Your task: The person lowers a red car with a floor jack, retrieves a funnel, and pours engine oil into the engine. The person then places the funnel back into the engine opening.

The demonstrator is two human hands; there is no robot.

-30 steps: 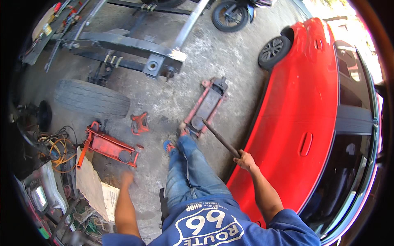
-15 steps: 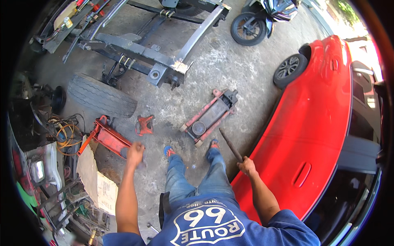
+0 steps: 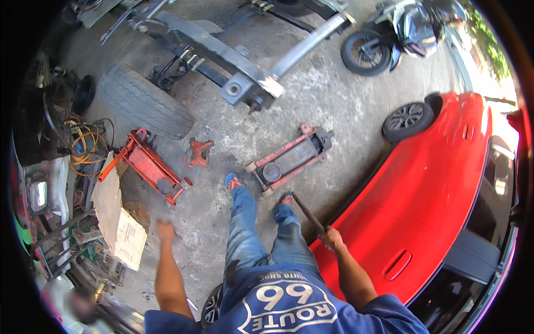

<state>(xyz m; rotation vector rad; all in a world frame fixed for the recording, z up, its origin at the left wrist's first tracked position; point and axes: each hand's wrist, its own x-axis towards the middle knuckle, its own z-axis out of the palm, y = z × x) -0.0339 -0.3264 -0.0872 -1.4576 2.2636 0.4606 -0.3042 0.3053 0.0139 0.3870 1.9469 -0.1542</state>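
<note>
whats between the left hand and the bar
In the head view, the left leg and right leg, both in jeans, stand between the left hand and the bar. Concrete floor shows between that hand and the left leg.

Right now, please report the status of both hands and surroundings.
Right hand gripping long dark rod. Left hand blurred, nothing visible in it. Low grey floor jack with red sides ahead; shiny red car close at right.
</note>
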